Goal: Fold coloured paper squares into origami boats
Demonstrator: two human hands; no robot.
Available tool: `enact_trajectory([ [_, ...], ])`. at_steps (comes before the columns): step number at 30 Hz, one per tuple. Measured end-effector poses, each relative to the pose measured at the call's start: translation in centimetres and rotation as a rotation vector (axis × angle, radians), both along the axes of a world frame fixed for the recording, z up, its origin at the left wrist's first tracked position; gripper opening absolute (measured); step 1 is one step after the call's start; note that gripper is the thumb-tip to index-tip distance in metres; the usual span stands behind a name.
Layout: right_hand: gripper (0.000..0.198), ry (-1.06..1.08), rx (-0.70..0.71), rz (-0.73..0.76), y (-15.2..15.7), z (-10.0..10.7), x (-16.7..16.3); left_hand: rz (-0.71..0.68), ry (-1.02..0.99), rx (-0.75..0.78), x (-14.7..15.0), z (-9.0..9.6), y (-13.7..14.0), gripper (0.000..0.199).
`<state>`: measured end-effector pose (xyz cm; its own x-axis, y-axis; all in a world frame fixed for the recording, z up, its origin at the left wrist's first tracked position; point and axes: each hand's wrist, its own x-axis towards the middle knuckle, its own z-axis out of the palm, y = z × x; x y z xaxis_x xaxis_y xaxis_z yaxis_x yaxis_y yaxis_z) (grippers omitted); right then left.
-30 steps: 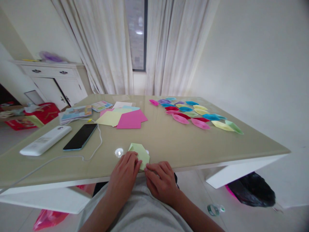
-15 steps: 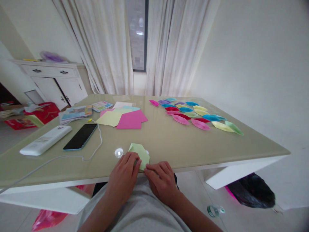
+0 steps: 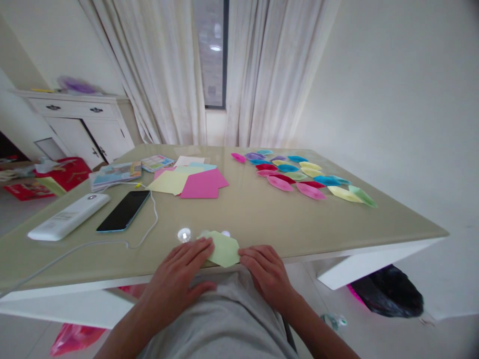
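A folded piece of light green paper (image 3: 223, 249) lies at the near edge of the table, its corners turned in to a many-sided shape. My left hand (image 3: 183, 271) rests its fingers flat on the paper's left end, the thumb stretched away from it. At the opposite corner, my right hand (image 3: 267, 271) has its fingertips closed together on the paper's right tip; its thumb is hidden below. Farther back on the right, several boat-shaped folded papers (image 3: 280, 183) in pink, red, blue, yellow, green and purple lie in loose rows.
Loose coloured sheets (image 3: 205, 184) overlap left of centre, near booklets (image 3: 116, 174). A black phone (image 3: 123, 212), a white power bank (image 3: 69, 217) and a white cable (image 3: 155, 219) lie at left. On the floor at right is a black bag (image 3: 389, 294).
The green paper has turned and now lies wider, nearer the edge. My left hand has flattened, its thumb moving off the paper. My right hand has shifted right to the paper's tip.
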<state>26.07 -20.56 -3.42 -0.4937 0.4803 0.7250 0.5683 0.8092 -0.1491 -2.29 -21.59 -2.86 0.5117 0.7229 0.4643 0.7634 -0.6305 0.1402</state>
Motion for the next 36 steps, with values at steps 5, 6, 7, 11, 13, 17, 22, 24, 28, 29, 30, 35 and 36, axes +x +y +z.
enact_trajectory([
  [5,0.018,-0.009,-0.019,-0.09,-0.4,0.2,1.8,-0.047,-0.035,0.007,-1.3,-1.5,-1.2,0.042],
  [6,0.018,-0.019,-0.006,-0.097,-0.5,0.2,1.9,-0.045,-0.057,0.002,-1.5,-1.7,-1.4,0.039],
  [7,0.018,-0.024,0.012,-0.102,-0.6,0.1,1.9,-0.048,-0.079,0.007,-1.7,-1.7,-1.4,0.036],
  [11,0.019,-0.005,0.074,-0.09,-0.8,-0.2,1.5,-0.106,-0.134,0.072,-1.8,-1.3,-1.4,0.028],
  [13,0.019,-0.002,0.083,-0.062,-0.7,-0.3,1.2,-0.103,-0.142,0.119,-1.6,-1.0,-1.3,0.026],
  [17,0.017,0.03,0.045,-0.031,-0.4,-0.5,0.8,-0.108,-0.149,0.164,-1.4,-0.7,-1.1,0.023],
  [22,0.017,0.067,-0.034,-0.01,-0.2,-0.3,0.8,-0.149,-0.145,0.144,-1.6,-0.5,-0.9,0.022],
  [24,0.018,0.055,-0.044,-0.002,-0.2,-0.2,1.0,-0.147,-0.136,0.159,-1.6,-0.4,-0.8,0.023],
  [28,0.017,0.019,-0.081,0.005,-0.4,0.3,0.9,-0.049,-0.08,0.207,-1.4,0.0,-0.5,0.027],
  [29,0.018,0.012,-0.085,-0.001,-0.5,0.4,0.8,-0.019,-0.063,0.211,-1.1,0.1,-0.4,0.034],
  [30,0.018,0.008,-0.089,-0.009,-0.6,0.4,0.6,0.005,-0.054,0.213,-0.8,0.2,-0.4,0.041],
  [35,0.021,0.004,-0.13,-0.004,-1.0,0.6,-0.7,-0.014,-0.172,0.121,2.7,0.7,-0.4,0.027],
  [36,0.022,0.004,-0.143,0.006,-1.1,0.6,-0.8,-0.019,-0.199,0.065,3.5,0.7,-0.4,0.024],
])
